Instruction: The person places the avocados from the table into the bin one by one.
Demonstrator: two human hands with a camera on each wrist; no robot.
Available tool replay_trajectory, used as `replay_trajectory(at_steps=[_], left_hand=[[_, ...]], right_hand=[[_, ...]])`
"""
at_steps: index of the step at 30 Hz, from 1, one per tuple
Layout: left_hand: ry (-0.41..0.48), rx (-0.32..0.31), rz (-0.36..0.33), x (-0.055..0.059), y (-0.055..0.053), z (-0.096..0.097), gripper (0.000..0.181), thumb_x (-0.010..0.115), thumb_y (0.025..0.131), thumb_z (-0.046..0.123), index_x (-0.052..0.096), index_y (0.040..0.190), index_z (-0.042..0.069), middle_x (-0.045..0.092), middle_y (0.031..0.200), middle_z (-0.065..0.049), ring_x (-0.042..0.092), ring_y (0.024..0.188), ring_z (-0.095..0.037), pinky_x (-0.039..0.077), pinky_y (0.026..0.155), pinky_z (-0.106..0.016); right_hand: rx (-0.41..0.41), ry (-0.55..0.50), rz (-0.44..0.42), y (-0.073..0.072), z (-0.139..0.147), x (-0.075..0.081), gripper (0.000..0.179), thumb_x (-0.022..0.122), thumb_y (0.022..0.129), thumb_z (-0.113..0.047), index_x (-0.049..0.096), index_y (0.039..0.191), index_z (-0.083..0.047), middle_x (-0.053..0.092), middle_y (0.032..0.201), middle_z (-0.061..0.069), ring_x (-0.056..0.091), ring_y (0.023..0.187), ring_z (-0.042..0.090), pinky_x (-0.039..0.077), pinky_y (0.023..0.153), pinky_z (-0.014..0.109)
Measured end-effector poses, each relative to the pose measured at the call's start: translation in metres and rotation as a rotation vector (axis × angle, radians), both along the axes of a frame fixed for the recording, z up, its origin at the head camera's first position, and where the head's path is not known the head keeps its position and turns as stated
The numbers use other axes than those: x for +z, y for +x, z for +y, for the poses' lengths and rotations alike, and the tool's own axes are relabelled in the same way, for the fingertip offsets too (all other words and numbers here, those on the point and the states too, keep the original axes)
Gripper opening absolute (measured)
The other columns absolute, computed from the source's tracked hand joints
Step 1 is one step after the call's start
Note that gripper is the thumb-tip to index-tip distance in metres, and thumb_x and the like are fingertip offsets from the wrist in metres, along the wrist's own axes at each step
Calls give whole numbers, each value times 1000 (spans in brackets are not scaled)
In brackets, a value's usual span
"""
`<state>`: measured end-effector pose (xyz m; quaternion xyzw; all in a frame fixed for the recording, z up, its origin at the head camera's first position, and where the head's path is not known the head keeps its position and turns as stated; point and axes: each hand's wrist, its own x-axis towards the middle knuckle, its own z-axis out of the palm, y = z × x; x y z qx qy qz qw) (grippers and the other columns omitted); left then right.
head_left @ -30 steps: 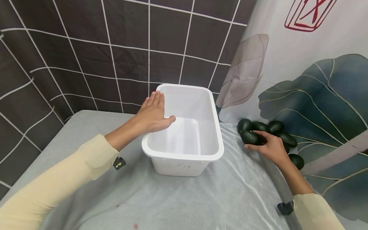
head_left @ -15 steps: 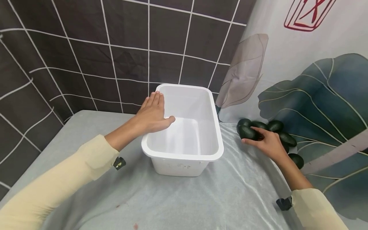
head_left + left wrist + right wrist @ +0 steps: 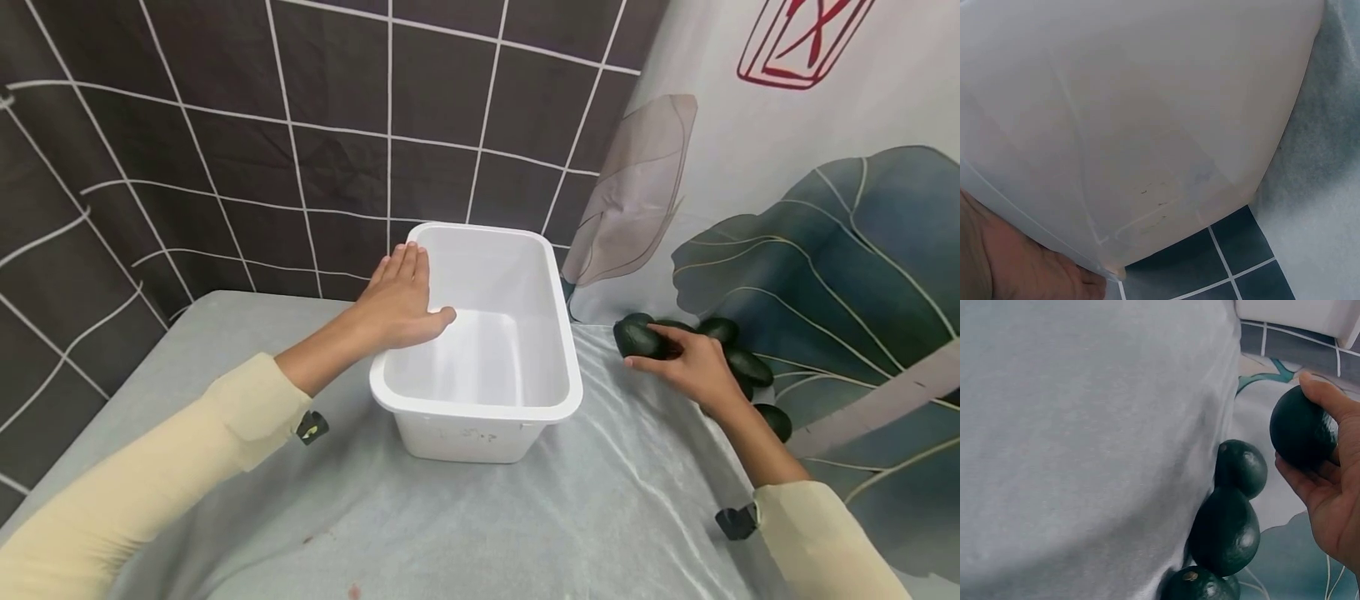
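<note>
My left hand point(image 3: 399, 307) rests on the left rim of a white plastic tub point(image 3: 480, 410), fingers straight and thumb out over the inside. In the left wrist view the tub's outer wall point(image 3: 1147, 125) fills most of the picture, with part of the hand at lower left. At the right, my right hand point(image 3: 701, 372) grips a dark green avocado point(image 3: 1300, 428) between thumb and fingers. In the right wrist view this avocado is apart from the other avocados point(image 3: 1225, 531), several of which lie together beside and behind the hand.
A grey cloth point(image 3: 480, 533) covers the table under the tub and avocados. Dark tiled-pattern fabric point(image 3: 337, 108) hangs behind the tub. A pale curtain printed with large leaves point(image 3: 825, 233) hangs along the right, close to the avocado pile.
My right hand has shifted slightly left and up with the avocado, which now covers more of the one behind it. The left hand and the tub have stayed still.
</note>
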<state>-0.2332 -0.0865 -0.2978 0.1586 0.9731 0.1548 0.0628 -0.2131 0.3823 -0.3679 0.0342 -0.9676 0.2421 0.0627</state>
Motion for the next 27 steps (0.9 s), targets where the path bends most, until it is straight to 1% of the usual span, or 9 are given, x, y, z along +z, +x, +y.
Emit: replay_trajectory(at_steps=[5,8,13,17,20,24,27], left_hand=[[-7,-3,-3,-1,0,1,106,45,109,57,-3,177,-8,-11,188,-27,-10,179,-43,-4,146,-56],[-6,-2,0,-1,0,1,105,44,109,56,-3,177,-8,-11,188,-27,-10,179,-43,-4,146,-56],[3,-6,7,0,2,0,100,41,111,52,-2,177,-9,-11,188,-28,-11,178,-43,-4,146,-56],[13,-5,7,0,2,0,95,38,112,48,-2,176,-10,-10,188,-29,-11,178,-44,-4,146,-57],[18,-4,8,0,2,1,92,36,113,45,-1,176,-11,-10,188,-29,-11,178,-45,-5,146,-57],[18,-3,12,1,3,1,90,35,114,44,-1,176,-11,-10,188,-30,-11,178,-46,-5,146,-57],[16,-3,17,1,3,2,90,35,114,44,0,176,-12,-9,188,-30,-9,178,-46,-4,146,-58]], right_hand=[[13,1,20,-3,-3,4,94,94,89,-57,63,158,1,70,150,32,72,122,47,58,95,60],[25,10,39,-4,-6,5,93,95,88,-56,65,157,-1,72,148,30,74,121,45,58,94,56],[40,24,58,-6,-9,5,90,95,87,-56,68,155,-4,76,144,26,75,116,41,55,91,46],[62,37,62,-6,-10,7,89,95,89,-55,67,156,-3,75,144,27,75,115,42,55,91,47],[82,55,75,-7,-10,11,87,94,90,-52,67,155,-2,77,140,27,77,112,41,55,90,48],[94,56,98,-9,-11,17,83,94,90,-51,69,153,-3,80,132,25,78,105,39,54,86,44],[91,55,104,-10,-12,20,81,95,89,-51,71,150,-4,81,129,24,78,104,38,54,85,42]])
